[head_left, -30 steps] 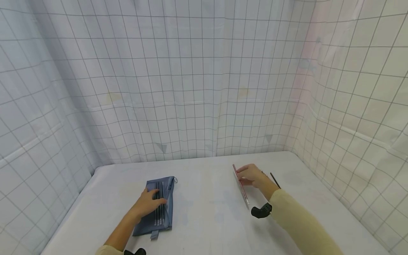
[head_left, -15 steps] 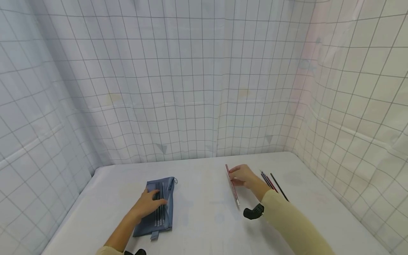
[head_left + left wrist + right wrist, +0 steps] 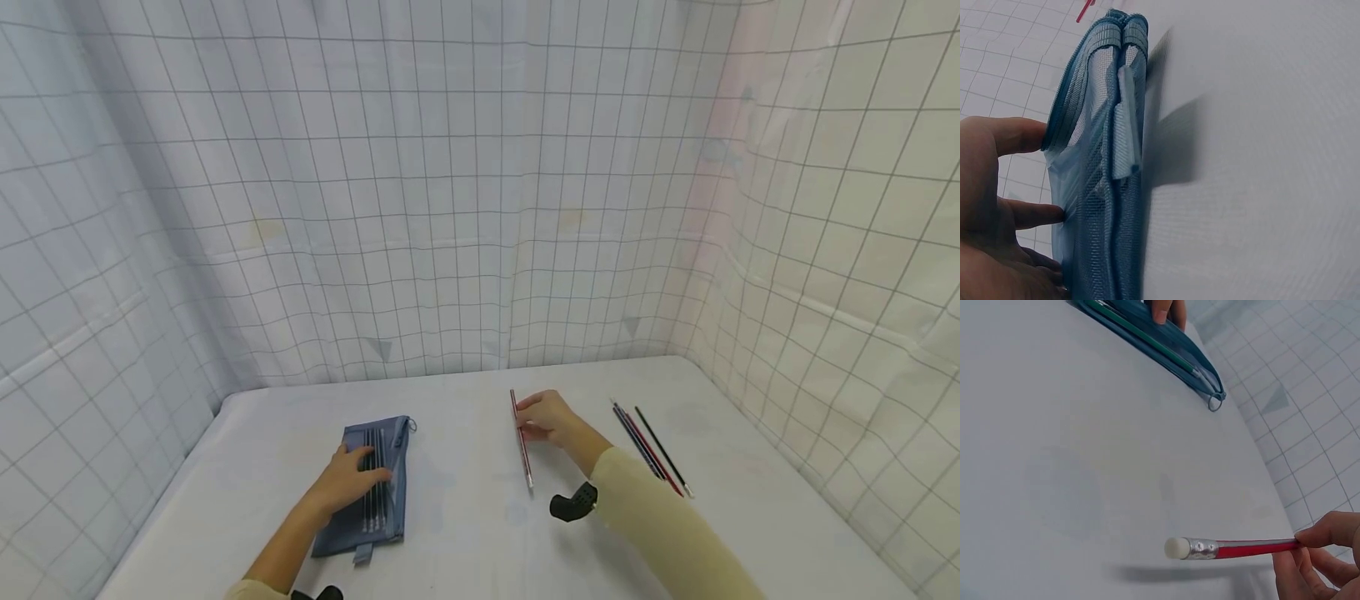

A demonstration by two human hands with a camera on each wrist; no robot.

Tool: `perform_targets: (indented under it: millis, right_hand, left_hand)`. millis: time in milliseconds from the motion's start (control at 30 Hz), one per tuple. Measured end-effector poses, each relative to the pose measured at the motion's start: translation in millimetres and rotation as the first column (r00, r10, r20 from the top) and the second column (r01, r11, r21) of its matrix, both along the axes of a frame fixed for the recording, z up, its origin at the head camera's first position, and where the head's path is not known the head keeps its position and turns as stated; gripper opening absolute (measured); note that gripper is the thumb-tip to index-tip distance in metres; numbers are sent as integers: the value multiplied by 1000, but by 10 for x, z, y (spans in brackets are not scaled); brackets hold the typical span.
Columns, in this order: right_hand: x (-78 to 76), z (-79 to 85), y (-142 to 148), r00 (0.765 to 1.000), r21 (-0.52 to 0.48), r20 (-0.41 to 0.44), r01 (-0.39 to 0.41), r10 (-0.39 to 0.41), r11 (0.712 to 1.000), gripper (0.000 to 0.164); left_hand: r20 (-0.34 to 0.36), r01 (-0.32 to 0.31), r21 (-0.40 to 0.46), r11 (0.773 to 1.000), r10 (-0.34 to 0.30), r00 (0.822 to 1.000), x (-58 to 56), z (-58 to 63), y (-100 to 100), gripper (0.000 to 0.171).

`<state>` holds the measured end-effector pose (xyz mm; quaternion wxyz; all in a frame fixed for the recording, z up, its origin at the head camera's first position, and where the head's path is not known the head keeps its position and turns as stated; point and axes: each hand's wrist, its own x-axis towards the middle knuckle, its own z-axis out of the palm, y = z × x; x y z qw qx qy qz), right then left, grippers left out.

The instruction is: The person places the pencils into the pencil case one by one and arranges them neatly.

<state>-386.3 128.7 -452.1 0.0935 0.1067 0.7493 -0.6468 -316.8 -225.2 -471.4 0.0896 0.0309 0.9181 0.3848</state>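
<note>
A blue zippered pencil pouch [image 3: 339, 537] lies at the left of the table, with several pencils [image 3: 375, 508] showing in it. Across it rests my left hand [image 3: 343, 483], fingers spread; in the left wrist view the fingertips touch the pouch's side [image 3: 1094, 206]. My right hand [image 3: 549, 417] pinches a red pencil [image 3: 523, 454] between thumb and fingers, right of the table's middle. The pencil's white eraser [image 3: 1177, 548] points toward the person, and its shadow falls on the tabletop below. A ring hangs at the pouch's zipper [image 3: 1215, 402].
To the right, a black pencil [image 3: 660, 446] lies beside a red pencil [image 3: 660, 460] and dark blue pencils [image 3: 636, 440], roughly parallel. The white table [image 3: 465, 550] is enclosed at back and sides by a grid-patterned curtain [image 3: 450, 208].
My right hand has moved left with the red pencil, away from the other pencils, which are now uncovered. The left hand and pouch have stayed in place.
</note>
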Motion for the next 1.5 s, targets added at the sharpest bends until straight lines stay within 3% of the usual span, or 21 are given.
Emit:
perform_targets:
  millis: [833,1067,1500]
  right_hand:
    - [104,-47,-996,983,-45,31,-178,179,983,20]
    - [204,-35,-1280,981,-38,11,-195,195,980,18]
    - [218,-96,-1674,978,22,26,-209,209,978,14]
  left_hand:
    - [9,5,-12,1000,-5,1000,18,47,-40,84]
    - [20,-11,-29,1000,11,1000,23,30,-9,84]
    - [1,5,-20,1000,-5,1000,-8,11,-2,83]
